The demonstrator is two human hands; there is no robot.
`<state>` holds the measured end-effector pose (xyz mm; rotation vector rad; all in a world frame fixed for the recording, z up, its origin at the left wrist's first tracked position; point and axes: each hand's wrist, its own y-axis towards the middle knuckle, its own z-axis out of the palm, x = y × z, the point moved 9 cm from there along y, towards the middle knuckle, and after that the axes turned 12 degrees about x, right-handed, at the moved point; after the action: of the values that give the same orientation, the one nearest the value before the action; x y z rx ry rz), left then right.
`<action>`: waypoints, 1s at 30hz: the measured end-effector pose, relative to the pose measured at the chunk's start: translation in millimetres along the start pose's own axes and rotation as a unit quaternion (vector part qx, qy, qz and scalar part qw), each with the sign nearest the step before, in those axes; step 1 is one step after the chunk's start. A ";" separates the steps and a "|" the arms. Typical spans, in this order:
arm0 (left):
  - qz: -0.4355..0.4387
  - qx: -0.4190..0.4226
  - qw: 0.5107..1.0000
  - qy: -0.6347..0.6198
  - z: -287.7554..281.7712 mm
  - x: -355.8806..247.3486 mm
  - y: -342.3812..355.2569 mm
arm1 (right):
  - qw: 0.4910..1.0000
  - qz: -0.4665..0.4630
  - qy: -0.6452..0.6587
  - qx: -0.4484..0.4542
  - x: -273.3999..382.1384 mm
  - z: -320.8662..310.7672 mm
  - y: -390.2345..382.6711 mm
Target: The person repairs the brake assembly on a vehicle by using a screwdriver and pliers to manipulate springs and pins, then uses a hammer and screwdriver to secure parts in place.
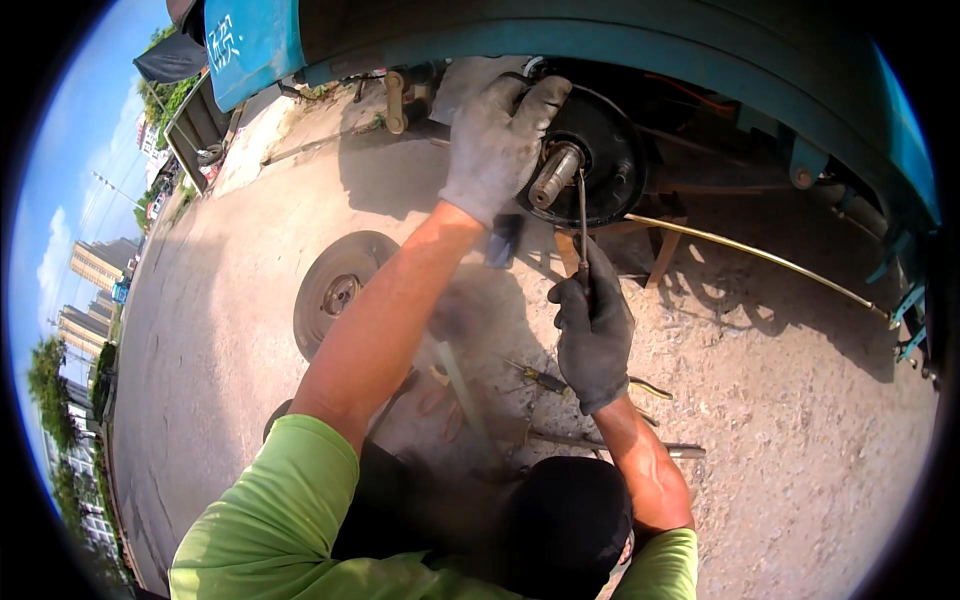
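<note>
My left hand (pixel 497 150), in a pale grey glove, grips the upper left edge of a round black brake backing plate (pixel 618 150). Some of its fingers are hidden behind the plate. A bare metal axle shaft (pixel 557 178) sticks out of the plate's middle. My right hand (pixel 594 335), in a dark grey glove, is closed around the handle of a screwdriver (pixel 583 220). The blade points up, and its tip is at the plate just right of the shaft. Most of the handle is hidden in the glove.
A brake drum (pixel 325 290) lies on the concrete at the left. Below my hands lie a yellow-and-black screwdriver (pixel 545 380), red-handled pliers (pixel 433 402) and a metal bar (pixel 680 451). A blue vehicle body (pixel 480 45) hangs overhead, with a yellowish rod (pixel 760 256) below it.
</note>
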<state>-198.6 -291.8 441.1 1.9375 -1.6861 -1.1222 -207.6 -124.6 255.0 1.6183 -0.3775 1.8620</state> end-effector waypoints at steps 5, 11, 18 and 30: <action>-0.006 -0.015 1.000 -0.018 1.1 -5.0 -1.5 | 1.000 -0.010 -0.024 -0.003 -15.0 7.9 4.0; -0.036 0.008 0.999 -0.008 1.1 -0.2 -2.3 | 0.984 0.029 0.170 0.043 -11.0 21.7 9.3; 0.011 0.002 1.000 0.002 0.3 -0.5 -2.1 | 0.935 0.073 0.288 0.194 -18.4 33.1 22.5; 0.042 -0.004 0.998 0.042 -1.5 -14.2 -1.0 | 0.995 0.033 0.092 0.035 -13.3 31.4 29.8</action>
<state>-196.6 -278.5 446.2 1.8625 -1.6987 -1.0011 -201.2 -169.5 254.1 1.4785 -0.2910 2.0764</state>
